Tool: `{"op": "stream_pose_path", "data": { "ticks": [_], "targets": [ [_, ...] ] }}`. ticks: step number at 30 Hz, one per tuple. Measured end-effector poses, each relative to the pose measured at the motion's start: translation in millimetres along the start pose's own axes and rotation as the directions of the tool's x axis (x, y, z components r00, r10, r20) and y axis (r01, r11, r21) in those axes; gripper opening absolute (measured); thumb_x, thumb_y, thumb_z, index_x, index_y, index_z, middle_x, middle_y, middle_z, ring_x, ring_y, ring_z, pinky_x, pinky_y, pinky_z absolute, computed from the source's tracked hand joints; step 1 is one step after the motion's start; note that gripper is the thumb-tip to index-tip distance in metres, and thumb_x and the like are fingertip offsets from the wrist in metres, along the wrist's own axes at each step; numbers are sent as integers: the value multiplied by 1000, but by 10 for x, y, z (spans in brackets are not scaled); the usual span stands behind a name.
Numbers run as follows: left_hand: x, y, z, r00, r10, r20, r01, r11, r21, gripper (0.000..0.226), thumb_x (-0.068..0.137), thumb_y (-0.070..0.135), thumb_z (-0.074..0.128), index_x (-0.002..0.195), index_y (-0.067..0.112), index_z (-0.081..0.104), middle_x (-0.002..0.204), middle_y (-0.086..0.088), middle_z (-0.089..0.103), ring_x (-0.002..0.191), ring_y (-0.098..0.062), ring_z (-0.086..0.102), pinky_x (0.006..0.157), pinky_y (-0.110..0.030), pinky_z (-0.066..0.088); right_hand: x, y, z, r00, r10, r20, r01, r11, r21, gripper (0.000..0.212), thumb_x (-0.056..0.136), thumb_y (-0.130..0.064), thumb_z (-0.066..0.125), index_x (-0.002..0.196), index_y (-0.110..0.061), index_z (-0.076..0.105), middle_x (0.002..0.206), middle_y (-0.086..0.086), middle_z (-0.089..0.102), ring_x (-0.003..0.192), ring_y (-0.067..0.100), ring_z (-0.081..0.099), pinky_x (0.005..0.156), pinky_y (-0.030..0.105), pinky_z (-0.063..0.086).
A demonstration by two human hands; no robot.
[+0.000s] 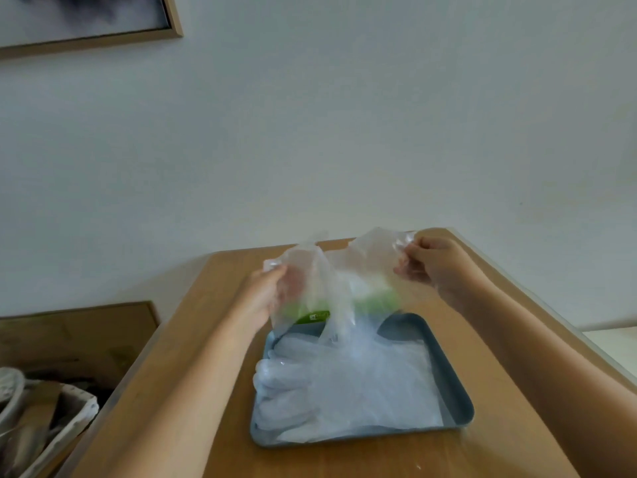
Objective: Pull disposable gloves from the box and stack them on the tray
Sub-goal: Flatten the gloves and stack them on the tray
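A clear plastic disposable glove [339,270] hangs stretched in the air between both hands, above the far end of the tray. My left hand [269,291] pinches its left edge and my right hand [431,263] pinches its right edge. Behind the glove the green and white glove box [313,313] shows only blurred through the plastic. On the wooden table below lies a grey-blue tray [455,384] holding a flat stack of clear gloves [344,384], their fingers pointing left over the tray's left rim.
The wooden table [193,391] stands against a pale wall; its left and right edges run close to my forearms. Lower left, beside the table, a cardboard box [69,336] and a basket [51,419] of clutter sit. A framed picture [86,19] hangs top left.
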State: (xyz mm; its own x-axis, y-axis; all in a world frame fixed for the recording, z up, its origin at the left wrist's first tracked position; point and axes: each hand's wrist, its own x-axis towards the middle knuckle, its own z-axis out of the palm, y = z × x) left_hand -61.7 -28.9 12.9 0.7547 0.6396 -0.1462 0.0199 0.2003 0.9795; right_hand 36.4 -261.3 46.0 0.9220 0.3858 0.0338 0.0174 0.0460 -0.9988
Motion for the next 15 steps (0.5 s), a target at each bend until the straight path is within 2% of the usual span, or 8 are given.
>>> {"op": "stream_pose_path", "data": {
  "ticks": [2, 4, 6, 8, 10, 11, 13, 15],
  "targets": [
    [349, 2, -72, 993, -19, -113, 20, 1000, 8, 18, 98, 7, 49, 107, -4, 60, 78, -9, 64, 67, -19, 61, 59, -28, 52, 92, -43, -73, 999, -28, -15, 29, 999, 41, 32, 97, -11, 52, 66, -8, 48, 46, -3, 49, 36, 6, 48, 51, 20, 52],
    [638, -66, -77, 986, -28, -165, 39, 997, 67, 23, 97, 4, 49, 113, -9, 57, 84, -13, 63, 72, -23, 61, 59, -29, 53, 142, -101, -147, 997, -69, -37, 70, 997, 34, 32, 99, -13, 50, 68, -10, 50, 42, -6, 41, 32, 5, 35, 35, 15, 34],
    [802, -182, -54, 983, -26, -182, 60, 980, 188, 25, 95, 4, 50, 115, -9, 57, 82, -11, 63, 69, -21, 60, 54, -28, 51, 148, -155, -200, 996, -81, -35, 81, 997, 3, 29, 101, -22, 47, 76, -10, 58, 43, -8, 40, 36, 6, 32, 34, 16, 28],
    [918, -297, -24, 980, 6, -196, 67, 929, 363, 29, 93, 6, 53, 116, -11, 58, 89, -15, 65, 77, -26, 64, 62, -30, 48, 109, -235, -223, 996, -89, 4, 89, 992, -87, 40, 90, -50, 53, 83, -13, 64, 49, -7, 45, 42, 9, 36, 39, 19, 30],
    [965, -317, 0, 978, 33, -205, 83, 841, 534, 36, 89, 9, 59, 120, -10, 57, 108, -22, 65, 97, -34, 64, 68, -31, 46, 37, -320, -223, 991, -106, 82, 124, 958, -259, 64, 63, -73, 52, 83, -14, 66, 58, -4, 47, 48, 10, 39, 47, 22, 31],
    [944, -273, 16, 976, 45, -215, 102, 773, 626, 45, 88, 13, 64, 125, -10, 53, 117, -24, 62, 105, -36, 61, 74, -32, 47, -5, -362, -215, 985, -114, 130, 153, 926, -344, 63, 58, -74, 53, 78, -15, 63, 59, -5, 47, 47, 8, 39, 48, 21, 31],
    [805, -126, 55, 960, 131, -249, 132, 573, 809, 86, 84, 35, 71, 144, -7, 26, 144, -26, 39, 128, -39, 44, 99, -41, 43, -80, -437, -205, 965, -103, 241, 204, 871, -447, 45, 71, -62, 61, 67, -18, 56, 54, -9, 49, 43, 4, 36, 47, 19, 31],
    [525, 27, 147, 919, 378, -108, -66, 419, 906, 118, 74, 64, 68, 152, 3, 2, 159, -19, 6, 144, -35, 17, 113, -49, 25, -157, -501, -174, 939, -69, 337, 234, 847, -478, 26, 85, -39, 65, 71, -18, 60, 58, -10, 63, 41, 2, 33, 45, 16, 28]
  ]
}}
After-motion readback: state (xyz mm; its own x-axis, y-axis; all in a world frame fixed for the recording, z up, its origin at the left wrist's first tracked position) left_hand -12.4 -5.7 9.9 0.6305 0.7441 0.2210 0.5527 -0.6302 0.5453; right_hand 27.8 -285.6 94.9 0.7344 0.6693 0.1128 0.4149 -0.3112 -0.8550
